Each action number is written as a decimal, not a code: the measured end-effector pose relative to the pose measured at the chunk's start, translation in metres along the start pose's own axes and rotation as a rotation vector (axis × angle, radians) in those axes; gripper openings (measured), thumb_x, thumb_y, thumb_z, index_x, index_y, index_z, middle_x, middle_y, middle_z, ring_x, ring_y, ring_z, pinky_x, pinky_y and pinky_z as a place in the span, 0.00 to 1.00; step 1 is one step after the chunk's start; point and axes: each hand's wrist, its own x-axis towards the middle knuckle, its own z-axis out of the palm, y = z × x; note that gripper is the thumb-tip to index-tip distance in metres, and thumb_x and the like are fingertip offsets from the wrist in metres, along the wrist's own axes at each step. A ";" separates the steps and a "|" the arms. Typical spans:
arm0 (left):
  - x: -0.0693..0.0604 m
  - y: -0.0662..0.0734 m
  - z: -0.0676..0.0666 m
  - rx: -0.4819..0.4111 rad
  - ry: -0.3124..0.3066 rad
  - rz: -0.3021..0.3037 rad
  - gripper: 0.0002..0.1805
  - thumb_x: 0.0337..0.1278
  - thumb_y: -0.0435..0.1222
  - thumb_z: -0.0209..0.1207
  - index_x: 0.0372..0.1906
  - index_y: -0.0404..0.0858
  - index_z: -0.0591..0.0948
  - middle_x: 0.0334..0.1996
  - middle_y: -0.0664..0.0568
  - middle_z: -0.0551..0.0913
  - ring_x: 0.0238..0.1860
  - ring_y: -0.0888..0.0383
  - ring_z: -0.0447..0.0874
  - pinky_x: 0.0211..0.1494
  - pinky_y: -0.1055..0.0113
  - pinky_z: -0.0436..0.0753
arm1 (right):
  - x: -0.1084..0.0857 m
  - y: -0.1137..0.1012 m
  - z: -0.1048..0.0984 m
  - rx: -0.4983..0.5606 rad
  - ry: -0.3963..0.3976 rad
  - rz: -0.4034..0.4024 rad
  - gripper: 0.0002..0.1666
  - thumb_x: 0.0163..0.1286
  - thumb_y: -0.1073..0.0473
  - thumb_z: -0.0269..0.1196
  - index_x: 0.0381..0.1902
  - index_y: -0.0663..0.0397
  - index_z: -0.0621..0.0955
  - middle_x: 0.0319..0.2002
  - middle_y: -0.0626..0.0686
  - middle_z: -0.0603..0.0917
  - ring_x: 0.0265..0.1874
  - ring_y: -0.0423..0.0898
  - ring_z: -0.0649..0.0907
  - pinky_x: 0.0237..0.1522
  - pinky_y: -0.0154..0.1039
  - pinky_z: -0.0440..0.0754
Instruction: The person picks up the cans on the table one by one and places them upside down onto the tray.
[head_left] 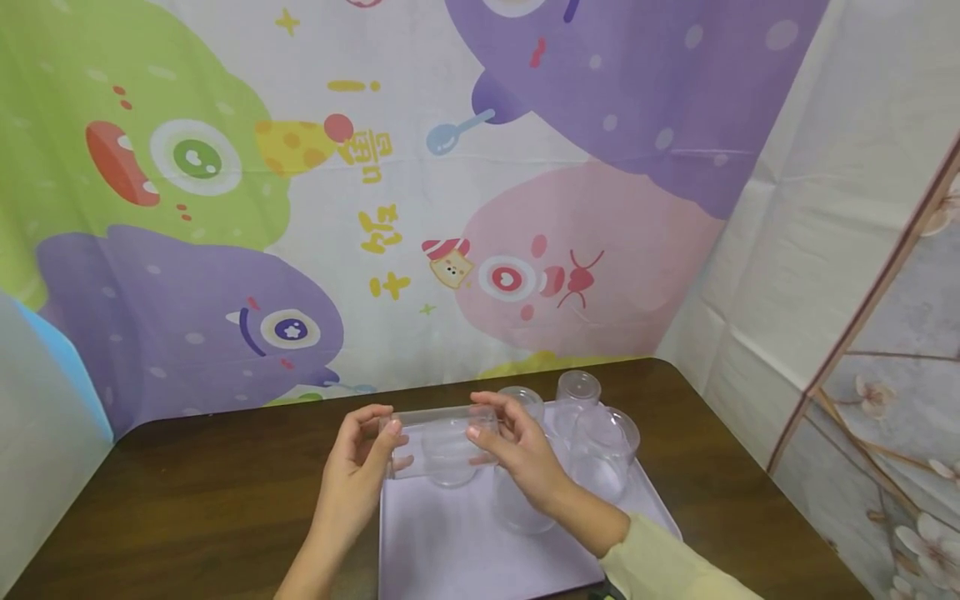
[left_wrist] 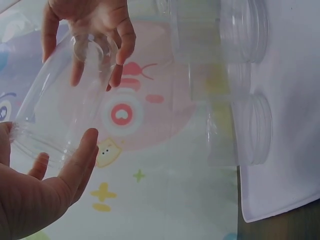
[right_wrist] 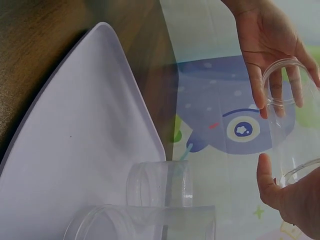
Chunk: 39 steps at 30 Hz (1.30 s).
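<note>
A clear plastic jar [head_left: 444, 423] is held sideways above the tray between both hands. My left hand [head_left: 356, 467] grips its left end, thumb in front and fingers behind; the left wrist view shows a ridged rim [left_wrist: 42, 145] there. My right hand [head_left: 528, 458] holds the opposite end with thumb and fingers around it. Beneath and to the right, several similar clear jars [head_left: 606, 450] stand on the pale lilac tray [head_left: 442, 550]. In the left wrist view, the standing jars' ridged rims [left_wrist: 260, 130] face the tray. Part of the jar group is hidden behind my right hand.
The tray lies on a dark wooden table [head_left: 195, 500]. A cartoon-printed cloth [head_left: 405, 333] hangs behind the table's far edge. White panels flank it, the right one [head_left: 750, 292] close to the table. A small dark object [head_left: 606, 592] shows at the tray's near edge.
</note>
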 end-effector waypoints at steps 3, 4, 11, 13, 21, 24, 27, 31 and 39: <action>0.000 -0.001 -0.001 0.007 -0.022 -0.006 0.16 0.66 0.37 0.53 0.55 0.38 0.69 0.50 0.40 0.73 0.42 0.66 0.81 0.42 0.65 0.85 | 0.000 -0.001 -0.001 0.005 0.021 0.005 0.27 0.65 0.63 0.58 0.61 0.62 0.67 0.56 0.66 0.69 0.43 0.40 0.78 0.41 0.41 0.84; -0.001 -0.001 -0.002 0.010 -0.028 -0.008 0.16 0.66 0.37 0.53 0.55 0.37 0.69 0.50 0.40 0.73 0.42 0.65 0.81 0.42 0.65 0.85 | 0.000 -0.001 -0.001 0.008 0.030 0.008 0.27 0.64 0.64 0.59 0.60 0.62 0.68 0.55 0.65 0.70 0.42 0.40 0.79 0.40 0.41 0.84; -0.003 -0.003 -0.005 0.070 -0.060 -0.039 0.16 0.66 0.39 0.53 0.55 0.39 0.70 0.48 0.43 0.75 0.42 0.67 0.80 0.41 0.69 0.83 | -0.001 -0.003 -0.003 -0.033 0.056 -0.010 0.25 0.62 0.65 0.60 0.57 0.65 0.70 0.53 0.64 0.72 0.42 0.40 0.78 0.40 0.38 0.83; -0.004 -0.004 -0.007 0.085 -0.069 -0.034 0.16 0.66 0.39 0.52 0.56 0.38 0.70 0.49 0.42 0.75 0.43 0.68 0.78 0.41 0.69 0.83 | -0.002 -0.003 -0.003 -0.074 0.056 -0.027 0.24 0.61 0.66 0.60 0.55 0.64 0.72 0.54 0.64 0.73 0.45 0.41 0.77 0.40 0.36 0.83; -0.003 -0.010 -0.020 0.154 -0.050 -0.019 0.18 0.68 0.40 0.50 0.56 0.35 0.69 0.51 0.41 0.76 0.43 0.69 0.79 0.40 0.70 0.83 | -0.010 -0.009 0.000 -0.384 0.019 -0.146 0.20 0.57 0.63 0.67 0.49 0.51 0.79 0.55 0.53 0.75 0.56 0.48 0.72 0.40 0.33 0.77; -0.003 -0.011 -0.025 0.191 -0.038 -0.022 0.18 0.67 0.41 0.51 0.56 0.36 0.69 0.51 0.41 0.76 0.41 0.74 0.78 0.41 0.69 0.84 | -0.013 -0.011 0.002 -0.467 -0.005 -0.162 0.19 0.57 0.61 0.67 0.48 0.46 0.80 0.58 0.51 0.73 0.60 0.49 0.70 0.46 0.39 0.75; -0.003 -0.013 -0.031 0.249 -0.027 -0.041 0.19 0.67 0.43 0.52 0.56 0.37 0.70 0.53 0.42 0.76 0.43 0.72 0.78 0.41 0.72 0.82 | -0.014 -0.011 0.003 -0.531 -0.024 -0.178 0.19 0.57 0.60 0.67 0.47 0.43 0.80 0.60 0.51 0.72 0.61 0.51 0.70 0.49 0.45 0.74; -0.002 -0.018 -0.040 0.365 -0.011 -0.083 0.22 0.66 0.49 0.51 0.57 0.40 0.70 0.56 0.45 0.76 0.51 0.58 0.79 0.46 0.72 0.78 | -0.015 -0.011 0.004 -0.614 -0.056 -0.194 0.19 0.57 0.59 0.66 0.47 0.40 0.79 0.61 0.51 0.70 0.61 0.51 0.71 0.50 0.48 0.73; -0.001 -0.029 -0.057 0.485 -0.021 -0.138 0.29 0.63 0.55 0.50 0.61 0.40 0.67 0.60 0.42 0.72 0.60 0.45 0.73 0.57 0.50 0.74 | -0.016 -0.004 0.006 -0.823 -0.081 -0.268 0.19 0.54 0.58 0.66 0.45 0.37 0.79 0.60 0.51 0.71 0.60 0.50 0.70 0.54 0.54 0.73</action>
